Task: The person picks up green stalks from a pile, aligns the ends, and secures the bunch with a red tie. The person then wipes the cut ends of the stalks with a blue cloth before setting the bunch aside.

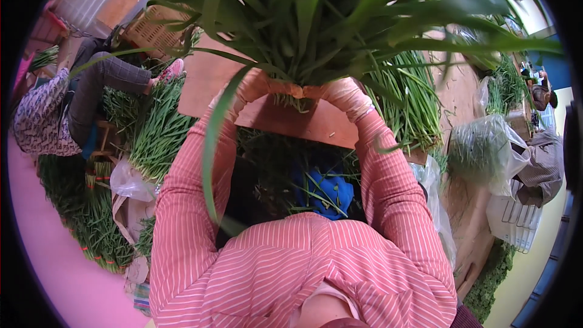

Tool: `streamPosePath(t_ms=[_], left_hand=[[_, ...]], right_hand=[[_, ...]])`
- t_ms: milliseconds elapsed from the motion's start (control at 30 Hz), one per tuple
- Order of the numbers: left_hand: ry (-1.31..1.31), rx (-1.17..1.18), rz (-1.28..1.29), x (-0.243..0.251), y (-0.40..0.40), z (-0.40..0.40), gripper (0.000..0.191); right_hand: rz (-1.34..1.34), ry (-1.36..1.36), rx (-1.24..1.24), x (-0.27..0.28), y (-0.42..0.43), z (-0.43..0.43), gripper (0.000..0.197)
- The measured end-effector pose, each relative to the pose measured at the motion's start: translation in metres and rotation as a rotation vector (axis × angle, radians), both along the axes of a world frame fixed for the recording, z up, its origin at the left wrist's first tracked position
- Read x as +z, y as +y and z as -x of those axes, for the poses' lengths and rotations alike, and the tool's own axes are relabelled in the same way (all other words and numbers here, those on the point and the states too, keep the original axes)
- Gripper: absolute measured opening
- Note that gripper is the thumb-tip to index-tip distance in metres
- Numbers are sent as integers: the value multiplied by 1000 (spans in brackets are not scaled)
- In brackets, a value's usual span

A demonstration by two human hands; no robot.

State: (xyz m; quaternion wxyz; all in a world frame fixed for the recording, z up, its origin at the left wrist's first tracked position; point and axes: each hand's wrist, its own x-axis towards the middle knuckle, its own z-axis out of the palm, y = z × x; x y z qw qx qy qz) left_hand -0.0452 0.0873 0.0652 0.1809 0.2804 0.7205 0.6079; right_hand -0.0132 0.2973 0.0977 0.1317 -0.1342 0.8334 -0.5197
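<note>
A large bunch of long green leaves (300, 23), likely garlic chives, stands upright before me with its leaves spreading towards the camera. My left hand (248, 86) and my right hand (344, 93), both in pale gloves with bare fingertips, clasp the bunch low down from either side. Their fingertips meet in front of it. The cut stem ends (291, 102) show just below my fingers, over a reddish-brown board (291, 123). Whether the stems touch the board cannot be told. The leaves hide the far side of the bunch.
Loose green stalks lie right (407, 100) and left (159, 132) of the board. A blue cloth (330, 193) with scraps is below it. Tied bunches (98, 237) line the left floor. One person (109, 73) sits at left, another (542, 164) at right by a bagged bundle (478, 150).
</note>
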Motion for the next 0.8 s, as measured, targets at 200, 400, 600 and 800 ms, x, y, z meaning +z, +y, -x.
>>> streamPosePath(t_ms=[200,400,600,800], left_hand=[[-126,3,-106,17,-1,-6,40],[-644,66,-350,15,18,20,54],[-99,565,515,-103,58,48,115],[-29,626,583,-85,61,32,111]], right_hand=[[178,187,-56,22,-10,-9,46],[440,-67,-194,6,-5,16,63],[-154,-95,-684,-123,-10,40,107],[-276,-137,-683,-91,-7,27,112]])
